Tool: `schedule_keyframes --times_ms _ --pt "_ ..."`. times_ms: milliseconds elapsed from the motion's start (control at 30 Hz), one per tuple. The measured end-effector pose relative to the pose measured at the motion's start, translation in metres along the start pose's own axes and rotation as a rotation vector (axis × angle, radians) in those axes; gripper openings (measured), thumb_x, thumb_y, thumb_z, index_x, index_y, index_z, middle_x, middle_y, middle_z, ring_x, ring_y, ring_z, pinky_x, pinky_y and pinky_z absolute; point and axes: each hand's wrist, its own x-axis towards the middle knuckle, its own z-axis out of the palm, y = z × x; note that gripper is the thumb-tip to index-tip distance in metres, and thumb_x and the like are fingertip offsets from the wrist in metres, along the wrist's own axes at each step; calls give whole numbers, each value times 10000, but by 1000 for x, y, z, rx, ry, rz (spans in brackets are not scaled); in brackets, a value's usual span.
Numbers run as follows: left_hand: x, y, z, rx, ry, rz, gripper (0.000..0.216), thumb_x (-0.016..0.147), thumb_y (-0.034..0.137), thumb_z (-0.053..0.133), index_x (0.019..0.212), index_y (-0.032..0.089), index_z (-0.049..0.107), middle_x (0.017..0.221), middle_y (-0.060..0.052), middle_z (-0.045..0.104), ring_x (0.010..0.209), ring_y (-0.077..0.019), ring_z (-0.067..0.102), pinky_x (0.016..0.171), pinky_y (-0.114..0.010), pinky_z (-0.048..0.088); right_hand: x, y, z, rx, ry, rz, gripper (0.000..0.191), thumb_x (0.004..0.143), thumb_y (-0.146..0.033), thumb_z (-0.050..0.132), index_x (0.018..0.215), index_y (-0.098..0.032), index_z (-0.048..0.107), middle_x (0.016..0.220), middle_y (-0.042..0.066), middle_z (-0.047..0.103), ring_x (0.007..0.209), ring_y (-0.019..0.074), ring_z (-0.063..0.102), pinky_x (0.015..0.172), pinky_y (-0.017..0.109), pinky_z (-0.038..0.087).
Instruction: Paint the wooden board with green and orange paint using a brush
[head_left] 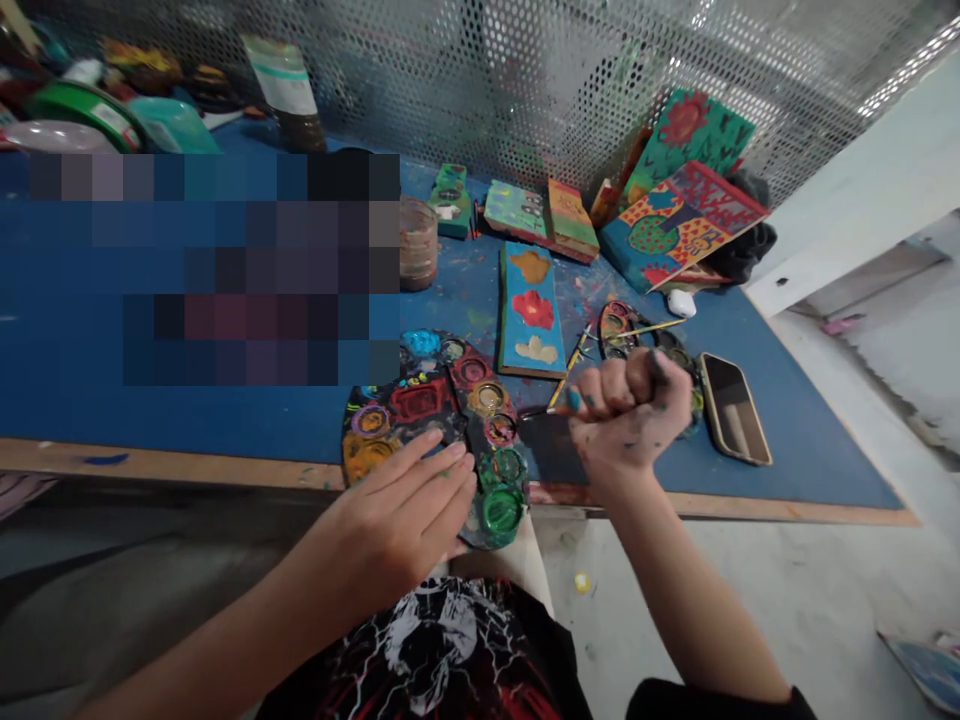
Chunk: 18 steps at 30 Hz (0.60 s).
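The right hand (630, 425) is curling into a fist and pinching a paintbrush (541, 412), its dark bristles pointing at the rim of a paint palette (405, 432). That palette is lying at the near edge of the blue tabletop (247, 420), its wells holding green paint (502, 508), red paint (421, 402), ochre paint (367, 458) and bright blue paint (420, 343). The left hand (405, 515) is stretching its fingers side by side over it; the thumb is not clearly showing, so I cannot tell whether it is gripping the palette. Behind, a blue painted panel (532, 308) is bearing brown, red and cream shapes. A jar (418, 250) is holding murky, brownish-pink liquid, and farther back a clear pouch (289, 95) is standing with something brown in its bottom. A smaller palette (616, 322) with stained wells is lying beyond the right hand, near a phone (735, 405).
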Motion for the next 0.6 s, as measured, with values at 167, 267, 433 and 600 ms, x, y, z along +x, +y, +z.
schedule_keyframes --times_ms 167,267,433,600 --pt "8 -17 -12 -256 -75 -61 358 957 446 443 1010 147 632 994 -35 725 1065 -173 635 1179 -390 241 13 -23 -13 -30 -43 -27 435 729 -313 572 469 -215 237 395 -98 171 322 71 149 274 187 250" --pt "28 -35 -19 -317 -111 -60 266 975 358 440 1015 172 625 901 0 702 906 -138 645 1109 -367 337 12 -23 -24 -33 43 0 430 733 -309 573 474 -217 243 403 -104 157 327 71 141 275 181 249" --pt "67 -54 -18 -259 -423 -28 209 942 224 517 1121 227 624 1080 -14 675 993 -198 583 875 -350 427 3 -23 -33 -37 141 41 454 743 -303 577 476 -218 220 406 -101 145 330 73 148 279 174 248" --pt "82 -55 -13 -275 -556 28 206 890 151 582 1068 225 656 1100 -6 669 977 -191 573 823 -328 387 -6 -27 -40 -81 127 83 494 728 -327 613 462 -211 212 396 -95 167 327 72 158 274 176 244"
